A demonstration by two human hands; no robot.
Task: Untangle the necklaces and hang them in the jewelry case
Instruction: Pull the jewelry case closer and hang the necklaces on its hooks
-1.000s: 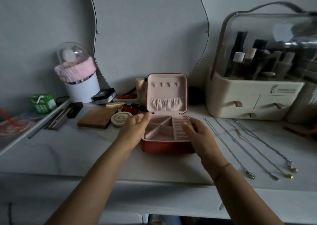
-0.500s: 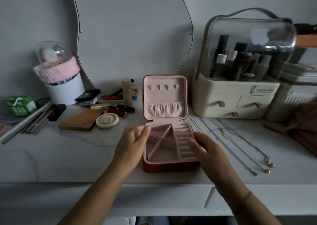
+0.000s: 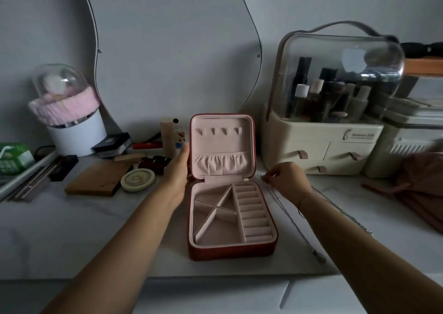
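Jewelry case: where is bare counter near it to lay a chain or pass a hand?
Widest bare counter lies left of the jewelry case, in front of the wooden board. A smaller patch lies between the necklaces and brown cloth. Crowded: back left, around the round tin.

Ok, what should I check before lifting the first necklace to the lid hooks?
1. Jewelry case lid open and upright: ok.
2. Four lid hooks bare: ok.
3. Left hand rests against the lid's left edge: ok.
4. Right hand pinches the necklace at its far end: ok.
5. Necklace free of the other chains: cannot tell, the forearm hides them.
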